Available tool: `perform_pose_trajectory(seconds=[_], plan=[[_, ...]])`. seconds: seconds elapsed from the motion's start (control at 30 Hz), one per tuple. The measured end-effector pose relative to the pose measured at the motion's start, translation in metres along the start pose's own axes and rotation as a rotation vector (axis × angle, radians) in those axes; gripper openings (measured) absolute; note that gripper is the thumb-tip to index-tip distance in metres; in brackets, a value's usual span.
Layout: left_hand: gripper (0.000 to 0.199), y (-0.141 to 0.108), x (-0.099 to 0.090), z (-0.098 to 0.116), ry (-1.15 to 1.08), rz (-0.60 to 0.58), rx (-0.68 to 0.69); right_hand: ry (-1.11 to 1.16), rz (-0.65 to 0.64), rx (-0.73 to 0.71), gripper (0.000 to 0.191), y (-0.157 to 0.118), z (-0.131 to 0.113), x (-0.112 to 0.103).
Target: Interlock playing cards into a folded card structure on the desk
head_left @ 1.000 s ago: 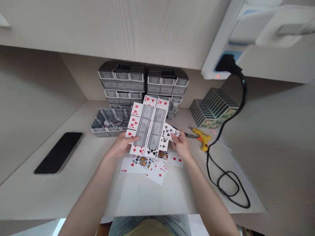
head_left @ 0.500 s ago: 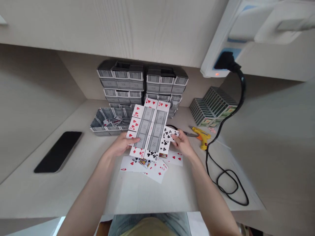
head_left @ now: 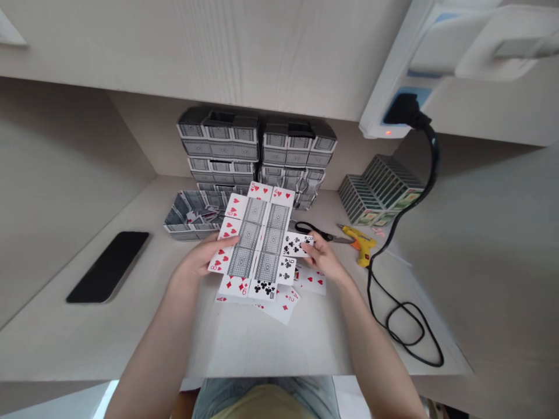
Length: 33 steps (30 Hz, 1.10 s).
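Note:
A panel of joined playing cards (head_left: 249, 234) is held up over the desk, two columns of grey card backs in its middle and card faces round its edges. My left hand (head_left: 205, 254) grips its left edge, thumb on top. At the right edge my right hand (head_left: 322, 256) pinches an eight of clubs (head_left: 295, 244) between thumb and fingers; this card sticks out above a nine of clubs. Whether it is fixed to the panel, I cannot tell. Loose cards (head_left: 283, 304) lie face up on the desk underneath, partly covered by the panel.
Behind the panel stand stacked boxes made of cards (head_left: 225, 144) and an open card box (head_left: 187, 233) holding small pieces. At left lies a black phone (head_left: 108, 267). Scissors (head_left: 314, 229), a yellow glue gun (head_left: 362, 243), green card boxes (head_left: 379, 189) and a black cable (head_left: 404, 302) are at right.
The panel has shifted left and toward me, turning slightly, with my left hand on it. More of the eight of clubs and the scissors shows now. The view has moved slightly.

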<state>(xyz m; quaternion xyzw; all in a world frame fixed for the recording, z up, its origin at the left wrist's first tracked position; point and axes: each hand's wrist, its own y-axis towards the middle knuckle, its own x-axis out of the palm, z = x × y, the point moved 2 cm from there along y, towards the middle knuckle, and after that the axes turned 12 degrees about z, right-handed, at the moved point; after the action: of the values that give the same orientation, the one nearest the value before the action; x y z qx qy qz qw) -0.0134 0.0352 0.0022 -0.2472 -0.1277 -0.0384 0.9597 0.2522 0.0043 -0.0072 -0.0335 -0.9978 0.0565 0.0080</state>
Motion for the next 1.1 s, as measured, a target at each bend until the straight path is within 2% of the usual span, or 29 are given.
perform_pose_trajectory(seconds=[0.1,0.23,0.47,0.67,0.8,0.93,1.0,1.1], plan=[[0.039,-0.003,0.004,-0.001,0.017,-0.024,-0.022,0.008,-0.035,-0.016,0.034,0.000,0.001,0.002],[0.040,-0.001,0.007,-0.001,0.034,-0.023,0.030,0.011,-0.059,-0.017,0.033,0.000,0.001,0.003],[0.036,0.001,0.011,-0.003,0.063,0.028,0.104,0.070,-0.033,0.055,0.039,0.001,0.004,0.004],[0.037,0.003,0.016,-0.008,0.083,0.048,0.169,0.052,-0.032,0.018,0.037,0.000,0.006,0.012],[0.037,0.005,0.017,-0.011,0.087,0.055,0.154,-0.034,0.038,-0.011,0.034,0.002,0.013,0.013],[0.040,0.006,0.016,-0.011,0.075,0.036,0.136,-0.106,0.129,-0.121,0.029,0.007,0.016,0.006],[0.041,0.006,0.014,-0.009,0.062,0.036,0.138,-0.026,0.107,-0.069,0.029,0.009,0.017,0.004],[0.039,0.005,0.014,-0.007,0.065,0.056,0.140,0.138,0.074,0.110,0.031,0.010,0.019,0.004]])
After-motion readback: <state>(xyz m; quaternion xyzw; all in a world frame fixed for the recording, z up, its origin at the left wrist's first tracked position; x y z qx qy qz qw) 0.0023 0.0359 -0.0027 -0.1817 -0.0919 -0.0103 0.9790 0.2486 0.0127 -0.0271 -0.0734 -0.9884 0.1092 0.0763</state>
